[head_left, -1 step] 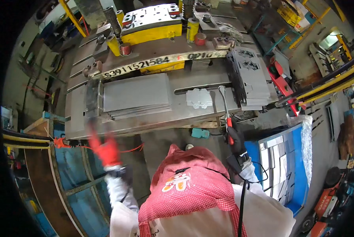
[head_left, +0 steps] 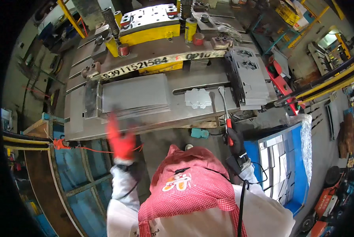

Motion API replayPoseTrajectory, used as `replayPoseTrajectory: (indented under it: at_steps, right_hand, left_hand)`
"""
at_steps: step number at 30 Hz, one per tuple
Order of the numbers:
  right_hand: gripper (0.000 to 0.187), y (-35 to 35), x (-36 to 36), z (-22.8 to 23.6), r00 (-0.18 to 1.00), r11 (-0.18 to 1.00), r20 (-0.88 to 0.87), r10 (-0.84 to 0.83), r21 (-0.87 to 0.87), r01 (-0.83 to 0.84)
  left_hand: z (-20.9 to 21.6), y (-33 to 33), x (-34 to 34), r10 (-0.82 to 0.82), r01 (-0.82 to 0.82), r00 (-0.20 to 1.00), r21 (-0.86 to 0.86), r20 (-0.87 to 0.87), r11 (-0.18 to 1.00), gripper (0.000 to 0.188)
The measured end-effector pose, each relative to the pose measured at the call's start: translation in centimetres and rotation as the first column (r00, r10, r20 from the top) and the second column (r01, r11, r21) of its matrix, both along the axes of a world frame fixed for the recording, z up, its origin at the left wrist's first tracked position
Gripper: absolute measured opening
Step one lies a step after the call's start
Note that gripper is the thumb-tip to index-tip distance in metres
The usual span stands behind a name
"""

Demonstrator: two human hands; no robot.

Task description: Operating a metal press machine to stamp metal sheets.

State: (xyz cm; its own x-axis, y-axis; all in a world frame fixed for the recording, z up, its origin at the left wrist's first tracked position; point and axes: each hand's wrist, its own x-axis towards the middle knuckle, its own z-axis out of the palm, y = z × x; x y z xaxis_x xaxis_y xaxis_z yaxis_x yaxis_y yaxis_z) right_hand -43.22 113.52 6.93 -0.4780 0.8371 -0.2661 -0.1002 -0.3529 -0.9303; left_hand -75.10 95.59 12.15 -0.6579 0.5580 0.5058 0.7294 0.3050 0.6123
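Note:
My left hand (head_left: 121, 140), in a red glove with dark fingertips, is blurred by motion. Its fingers look stretched apart, with nothing visible in them. It hangs at the front edge of a stack of flat grey metal sheets (head_left: 135, 93); whether it touches them I cannot tell. In a black glove, my right hand (head_left: 235, 141) is closed round the red handle of a long silver tool (head_left: 225, 104) with a rounded head. The head rests on or just over the press bed, beside a small cut-out metal plate (head_left: 198, 98) with notched edges.
A yellow and white die block (head_left: 149, 29) stands at the back between posts. Several cut sheets with openings are stacked (head_left: 253, 85) at the bed's right. A blue bin (head_left: 297, 166) holding metal pieces stands right of me. A teal pedal-like box (head_left: 200, 133) lies below the bed.
My left hand has moved to the right, from the bed's left front toward the sheet stack. My right hand keeps its hold on the tool in about the same place.

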Motion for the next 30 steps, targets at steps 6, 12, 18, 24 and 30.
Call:
replayPoseTrajectory:
  at_steps: [6, 12, 18, 24, 30]
  right_hand:
    - [0.056, -2.1, 2.4, -0.4, 0.998, 0.998, 0.026, -0.065, 0.014, 0.065]
    - [0.06, -3.6, 3.4, 0.3, 0.989, 0.994, 0.098, -0.109, 0.006, 0.109]
    - [0.061, -2.1, 3.2, -1.1, 0.994, 0.996, 0.081, -0.072, -0.037, 0.076]
    - [0.055, -0.3, 2.3, -1.2, 0.998, 0.998, 0.01, 0.058, -0.028, -0.058]
    - [0.058, 3.4, -2.8, 2.7, 0.939, 0.936, 0.072, 0.335, 0.092, -0.341]
  left_hand:
    - [-1.7, 18.7, 6.3, -0.699, 0.542, 0.703, -0.535, -0.134, 0.648, 0.082]
    - [-7.0, 22.2, 6.0, -0.768, 0.514, 0.637, -0.705, -0.069, 0.489, 0.085]
    - [-7.3, 21.7, 6.7, -0.685, 0.543, 0.725, -0.673, 0.073, 0.503, 0.08]
    - [-7.5, 21.2, 6.8, -0.703, 0.542, 0.711, -0.647, 0.013, 0.536, 0.076]
    - [-4.9, 15.8, 7.0, -0.637, 0.531, 0.767, -0.481, -0.078, 0.698, 0.07]
